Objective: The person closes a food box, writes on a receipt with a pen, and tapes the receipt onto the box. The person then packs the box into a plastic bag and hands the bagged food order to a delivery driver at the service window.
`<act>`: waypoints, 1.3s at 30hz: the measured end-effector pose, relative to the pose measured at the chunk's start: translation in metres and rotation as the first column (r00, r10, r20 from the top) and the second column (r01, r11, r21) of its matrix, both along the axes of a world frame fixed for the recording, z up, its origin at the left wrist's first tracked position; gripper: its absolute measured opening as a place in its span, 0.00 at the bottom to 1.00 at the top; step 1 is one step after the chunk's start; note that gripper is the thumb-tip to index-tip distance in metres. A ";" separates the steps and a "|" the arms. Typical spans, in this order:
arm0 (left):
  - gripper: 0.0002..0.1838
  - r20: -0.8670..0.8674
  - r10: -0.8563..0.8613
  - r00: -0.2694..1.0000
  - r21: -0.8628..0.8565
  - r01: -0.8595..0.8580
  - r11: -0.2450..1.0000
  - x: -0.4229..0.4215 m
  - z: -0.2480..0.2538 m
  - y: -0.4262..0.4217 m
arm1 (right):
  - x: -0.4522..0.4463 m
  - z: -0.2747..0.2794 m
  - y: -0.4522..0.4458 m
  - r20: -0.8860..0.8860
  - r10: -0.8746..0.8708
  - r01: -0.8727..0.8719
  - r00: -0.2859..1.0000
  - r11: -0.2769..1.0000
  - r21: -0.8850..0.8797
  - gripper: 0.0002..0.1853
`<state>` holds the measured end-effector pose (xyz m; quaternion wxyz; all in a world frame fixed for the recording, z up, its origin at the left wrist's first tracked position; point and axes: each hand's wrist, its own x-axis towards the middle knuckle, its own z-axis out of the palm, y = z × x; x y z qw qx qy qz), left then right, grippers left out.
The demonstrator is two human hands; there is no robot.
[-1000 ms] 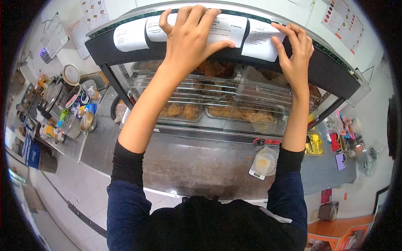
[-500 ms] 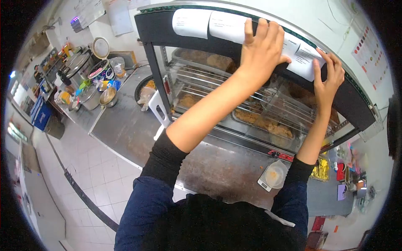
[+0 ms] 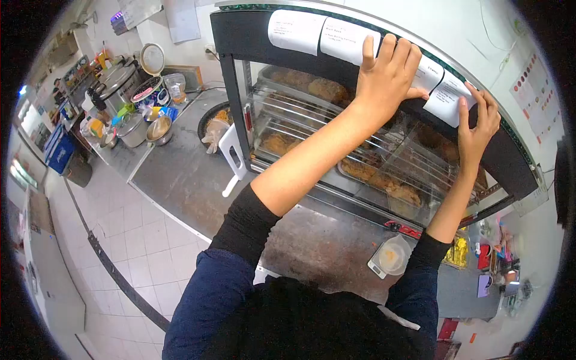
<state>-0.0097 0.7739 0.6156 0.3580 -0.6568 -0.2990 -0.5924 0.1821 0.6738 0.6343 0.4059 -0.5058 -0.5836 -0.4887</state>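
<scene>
Both of my arms reach up to the black top band of a glass food display cabinet. Spread fingers of my left hand rest on the band, touching the right end of a white paper sheet. My right hand has its fingers stretched out at the right edge of another printed sheet, whose lower corner hangs over the band. A further white sheet is on the band at the left. Behind the glass, trays of browned food stand on wire racks.
A white handle-shaped piece stands beside the cabinet. On the steel counter are a black pan of food, pots and bowls. A small scale with a clear container sits below the cabinet, near a yellow-filled tray.
The view has shifted slightly, so the cabinet appears further right. Both hands stay at nearly the same places on the sheets.
</scene>
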 end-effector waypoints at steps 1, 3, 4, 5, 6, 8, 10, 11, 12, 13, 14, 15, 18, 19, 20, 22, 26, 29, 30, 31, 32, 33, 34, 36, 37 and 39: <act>0.42 0.009 -0.018 1.000 -0.015 0.018 1.000 0.000 0.000 0.000 | 0.000 0.000 0.000 0.003 0.002 -0.002 1.000 1.000 0.003 0.15; 0.42 0.029 -0.053 0.998 -0.042 0.054 0.998 0.001 0.000 0.000 | -0.001 0.000 0.000 0.010 0.007 -0.007 1.000 1.000 0.010 0.15; 0.42 0.030 -0.056 0.998 -0.047 0.058 0.997 0.001 0.000 0.000 | -0.001 0.000 0.000 0.008 0.002 -0.002 1.000 1.000 0.008 0.15; 0.42 0.030 -0.059 0.998 -0.051 0.061 0.997 0.001 0.000 0.000 | 0.000 0.000 0.000 0.005 -0.003 0.003 1.000 1.000 0.007 0.15; 0.42 0.030 -0.063 0.998 -0.056 0.064 0.996 0.000 0.000 0.000 | 0.000 -0.001 0.000 0.002 -0.009 0.009 1.000 1.000 0.005 0.15; 0.42 0.003 -0.037 0.999 -0.064 0.038 0.997 -0.002 -0.001 -0.002 | 0.000 0.000 0.002 0.008 0.007 -0.007 1.000 1.000 0.019 0.15; 0.42 -0.012 -0.024 1.000 -0.060 0.023 0.998 -0.002 -0.001 -0.001 | 0.000 -0.001 0.002 0.010 0.008 -0.009 1.000 1.000 0.028 0.15; 0.42 -0.011 -0.023 1.000 -0.054 0.022 0.998 -0.002 -0.002 -0.001 | 0.000 -0.001 0.002 0.010 0.002 -0.003 1.000 1.000 0.029 0.15; 0.42 -0.010 -0.022 1.000 -0.047 0.021 0.999 -0.002 -0.003 0.000 | -0.001 -0.001 0.003 0.011 -0.004 0.003 1.000 1.000 0.031 0.15; 0.43 -0.005 0.002 1.000 -0.030 -0.002 1.000 -0.001 -0.004 0.002 | -0.001 -0.001 0.003 0.011 -0.004 0.004 1.000 0.999 0.035 0.15; 0.43 0.000 0.025 1.000 -0.013 -0.025 1.000 0.001 -0.005 0.004 | -0.002 -0.001 0.003 0.011 -0.005 0.004 1.000 0.999 0.039 0.15; 0.44 0.006 0.047 0.999 0.005 -0.047 0.999 0.002 -0.005 0.005 | -0.002 -0.001 0.003 0.011 -0.006 0.005 1.000 0.999 0.044 0.15; 0.44 0.033 0.049 0.998 0.017 -0.049 0.999 0.005 -0.008 0.007 | 0.001 -0.001 0.003 0.012 0.009 -0.009 1.000 1.000 0.018 0.15; 0.44 0.035 0.046 0.998 0.021 -0.047 0.999 0.005 -0.008 0.008 | 0.001 -0.001 0.003 0.017 0.011 -0.011 1.000 1.000 0.024 0.15; 0.44 0.037 0.043 0.998 0.025 -0.044 0.999 0.005 -0.009 0.008 | 0.000 -0.001 0.003 0.023 0.013 -0.013 1.000 0.999 0.031 0.15; 0.44 0.043 0.020 0.999 0.018 -0.020 1.000 0.004 -0.007 0.007 | -0.001 -0.001 0.003 0.026 0.018 -0.019 0.999 0.999 0.038 0.15; 0.47 0.014 -0.056 0.998 -0.048 0.057 0.997 0.003 -0.008 0.004 | -0.002 -0.001 0.002 0.019 0.019 -0.020 1.000 0.999 0.033 0.15; 0.52 0.051 -0.267 0.962 -0.162 0.272 0.949 -0.011 -0.007 -0.019 | -0.002 -0.001 0.003 0.030 0.016 -0.017 0.999 0.999 0.041 0.15; 0.53 0.077 -0.360 0.930 -0.201 0.368 0.908 -0.023 -0.005 -0.037 | -0.002 -0.002 0.004 0.029 0.015 -0.016 0.999 0.999 0.049 0.15; 0.50 0.086 -0.541 0.837 -0.265 0.542 0.797 -0.042 -0.005 -0.063 | -0.002 -0.003 0.004 0.027 0.010 -0.012 1.000 0.998 0.055 0.15; 0.48 0.127 -0.681 0.721 -0.280 0.685 0.672 -0.060 -0.010 -0.085 | -0.002 -0.004 0.004 0.026 0.006 -0.007 1.000 0.998 0.061 0.15; 0.49 0.173 -0.831 0.528 -0.292 0.834 0.468 -0.084 -0.019 -0.107 | -0.003 -0.003 0.006 0.024 0.001 -0.003 1.000 0.997 0.076 0.16; 0.49 0.215 -0.913 0.347 -0.278 0.918 0.283 -0.103 -0.027 -0.126 | -0.003 -0.003 0.007 0.035 -0.007 0.004 0.999 0.996 0.094 0.15; 0.48 0.263 -0.963 0.052 -0.186 0.982 0.002 -0.130 -0.041 -0.157 | -0.004 -0.003 0.009 0.062 -0.018 0.010 0.998 0.993 0.119 0.15; 0.48 0.260 -0.965 -0.045 -0.141 0.986 -0.084 -0.138 -0.046 -0.171 | -0.003 -0.003 0.010 0.057 0.032 -0.040 0.998 0.989 0.142 0.14; 0.48 0.234 -0.959 -0.157 -0.059 0.983 -0.175 -0.147 -0.051 -0.189 | 0.001 -0.003 0.016 0.050 0.146 -0.153 0.988 0.973 0.175 0.14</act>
